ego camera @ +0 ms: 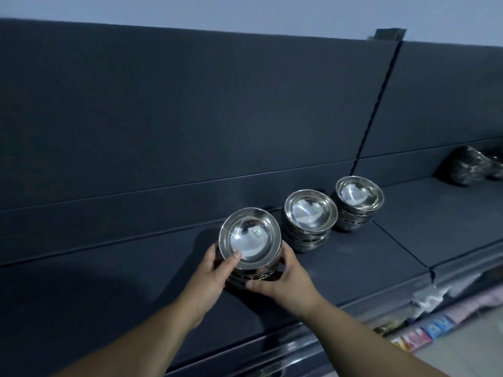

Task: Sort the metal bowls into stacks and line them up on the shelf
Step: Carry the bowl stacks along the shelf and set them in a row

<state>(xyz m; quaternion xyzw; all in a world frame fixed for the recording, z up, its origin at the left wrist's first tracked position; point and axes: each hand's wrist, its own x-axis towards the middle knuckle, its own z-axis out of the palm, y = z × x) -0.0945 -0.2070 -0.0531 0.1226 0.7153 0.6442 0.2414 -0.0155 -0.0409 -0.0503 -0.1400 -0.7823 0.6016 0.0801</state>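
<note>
Three stacks of shiny metal bowls stand in a row on the dark shelf [353, 268]. The nearest stack [249, 238] is held from both sides: my left hand [215, 270] grips its left side with the thumb over the top bowl's rim, and my right hand [285, 278] wraps its right side and base. The top bowl of this stack sits tilted. A middle stack [310, 213] and a far stack [359, 193] stand free to the right, close together, apart from my hands.
A dark back panel rises behind the shelf. A black crinkled plastic bundle [473, 165] lies on the shelf at far right. Below the shelf's front edge at lower right, packaged goods [424, 327] fill a lower level.
</note>
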